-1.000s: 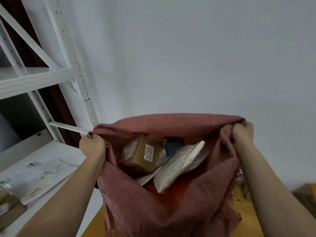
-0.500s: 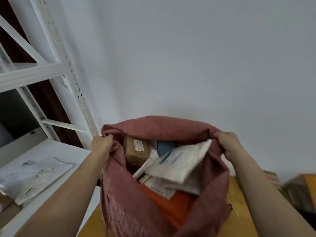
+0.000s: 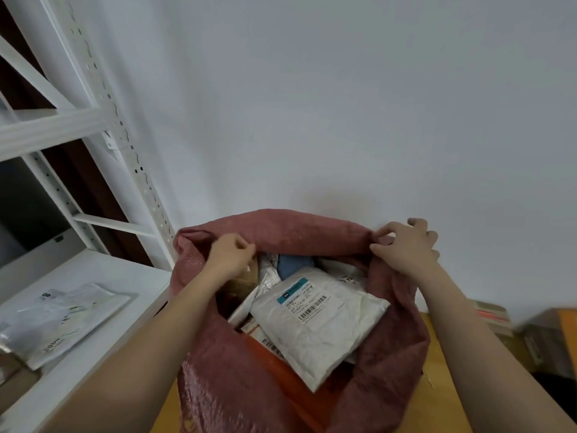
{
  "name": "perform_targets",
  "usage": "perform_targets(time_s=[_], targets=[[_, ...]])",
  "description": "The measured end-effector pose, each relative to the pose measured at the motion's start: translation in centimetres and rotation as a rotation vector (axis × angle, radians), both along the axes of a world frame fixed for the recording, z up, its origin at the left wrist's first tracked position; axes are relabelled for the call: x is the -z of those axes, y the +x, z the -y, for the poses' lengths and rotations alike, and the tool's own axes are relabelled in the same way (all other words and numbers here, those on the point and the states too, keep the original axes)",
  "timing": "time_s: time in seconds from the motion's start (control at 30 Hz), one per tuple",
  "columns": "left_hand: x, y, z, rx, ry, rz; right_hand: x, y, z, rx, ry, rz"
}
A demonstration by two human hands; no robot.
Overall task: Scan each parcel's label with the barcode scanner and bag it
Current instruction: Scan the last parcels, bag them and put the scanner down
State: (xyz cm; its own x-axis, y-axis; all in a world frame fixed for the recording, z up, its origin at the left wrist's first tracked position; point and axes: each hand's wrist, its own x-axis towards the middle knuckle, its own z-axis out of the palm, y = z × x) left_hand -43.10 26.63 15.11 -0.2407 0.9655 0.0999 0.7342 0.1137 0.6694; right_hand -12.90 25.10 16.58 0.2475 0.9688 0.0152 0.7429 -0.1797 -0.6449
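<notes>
- My left hand (image 3: 229, 256) pinches the red sack (image 3: 299, 228) rim
- My right hand (image 3: 406, 246) pinches the opposite rim
- White labelled mailer (image 3: 315, 323) lies on top inside

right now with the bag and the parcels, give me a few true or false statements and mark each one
1. Both hands are at the rim of the red sack. True: the left hand and the right hand each pinch its rim.
2. The white mailer on top shows a barcode label. True.
3. The sack is empty. False: several parcels lie inside it.
4. A barcode scanner is in the right hand. False: that hand holds only the rim; no scanner is in view.
5. More mailers lie on the white shelf. True.
</notes>
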Motion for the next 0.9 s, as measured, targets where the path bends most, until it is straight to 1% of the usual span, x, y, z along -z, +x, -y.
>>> perform_targets(time_s=[0.03, 0.07, 0.1, 0.13, 0.17, 0.2, 0.23, 0.3, 0.37, 0.43, 0.47, 0.53, 0.63, 0.67, 0.7, 0.77, 0.8, 0.83, 0.9], targets=[[0.4, 1.0, -0.1, 0.104, -0.141, 0.010, -0.2, -0.2, 0.2, -0.002, 0.077, -0.003], [0.7, 1.8, -0.3, 0.183, -0.256, 0.021, -0.4, -0.1, 0.5, -0.047, 0.144, -0.035], [1.2, 2.4, -0.7, 0.231, -0.332, 0.040, -0.8, 0.1, 0.7, -0.149, 0.173, -0.073], [1.6, 2.9, -1.1, 0.251, -0.375, 0.067, -1.3, 0.2, 1.2, -0.298, 0.127, -0.101], [2.1, 2.8, -1.8, 0.261, -0.391, 0.109, -1.9, 0.3, 2.0, -0.471, 0.008, -0.104], [2.0, 3.1, -2.1, 0.263, -0.384, 0.158, -2.3, 0.4, 2.7, -0.630, -0.133, -0.057], [2.1, 3.1, -2.8, 0.266, -0.331, 0.215, -2.4, 0.4, 3.3, -0.752, -0.253, 0.041], [1.2, 3.3, -3.8, 0.238, -0.152, 0.348, -1.7, -0.2, 4.2, -0.871, -0.397, 0.294], [0.0, 3.4, -4.4, 0.169, 0.001, 0.476, -0.4, -1.2, 4.7, -0.890, -0.468, 0.507], [-0.8, 3.5, -4.3, 0.117, 0.015, 0.548, 1.1, -2.2, 4.5, -0.866, -0.461, 0.608], [-0.9, 3.4, -4.0, 0.104, -0.008, 0.531, 1.8, -2.6, 4.1, -0.828, -0.418, 0.606], [-0.8, 3.2, -3.3, 0.094, -0.048, 0.483, 3.1, -3.0, 3.2, -0.664, -0.230, 0.537], [-0.8, 3.1, -2.4, 0.071, -0.045, 0.408, 4.5, -2.9, 1.8, -0.257, 0.182, 0.403], [-1.0, 3.2, -2.0, 0.069, -0.057, 0.375, 4.6, -2.7, 1.5, -0.181, 0.270, 0.310], [-1.1, 3.3, -1.6, 0.080, -0.084, 0.341, 4.6, -2.5, 1.2, -0.160, 0.311, 0.210], [-1.8, 3.6, -0.3, 0.134, -0.205, 0.295, 4.3, -1.9, 1.0, -0.240, 0.288, 0.087], [-2.0, 3.8, 0.4, 0.177, -0.292, 0.286, 4.2, -1.6, 0.9, -0.315, 0.235, 0.085], [-2.1, 4.1, 0.9, 0.228, -0.391, 0.292, 4.3, -1.5, 0.9, -0.399, 0.149, 0.125], [-1.8, 4.7, 1.9, 0.341, -0.579, 0.264, 5.2, -1.5, 1.0, -0.550, -0.074, 0.268]])
